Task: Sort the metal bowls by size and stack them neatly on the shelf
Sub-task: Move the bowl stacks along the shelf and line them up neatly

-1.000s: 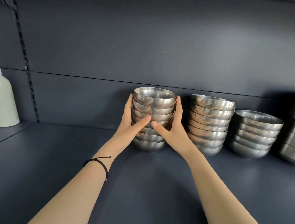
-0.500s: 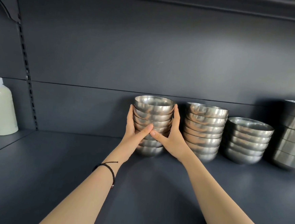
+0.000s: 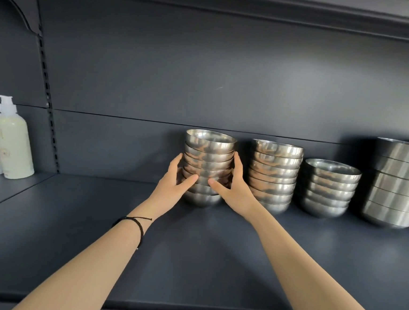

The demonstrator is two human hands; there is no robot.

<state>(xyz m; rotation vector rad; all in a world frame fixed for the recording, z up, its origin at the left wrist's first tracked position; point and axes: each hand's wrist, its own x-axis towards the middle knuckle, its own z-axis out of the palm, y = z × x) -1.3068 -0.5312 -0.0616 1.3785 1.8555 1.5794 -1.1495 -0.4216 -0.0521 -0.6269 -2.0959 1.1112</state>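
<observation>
**Left hand (image 3: 171, 184), right hand (image 3: 235, 189), one tall stack of shiny metal bowls (image 3: 209, 155)**

The stack stands on the dark grey shelf (image 3: 190, 263), each grip wrapped round its sides. A second steel bowl stack (image 3: 274, 175) sits just beside it, on the right.

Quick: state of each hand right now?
Left hand: holds the leftmost stack of shiny metal bowls, cupping its left side.
Right hand: holds the same stack, cupping its right side.
</observation>
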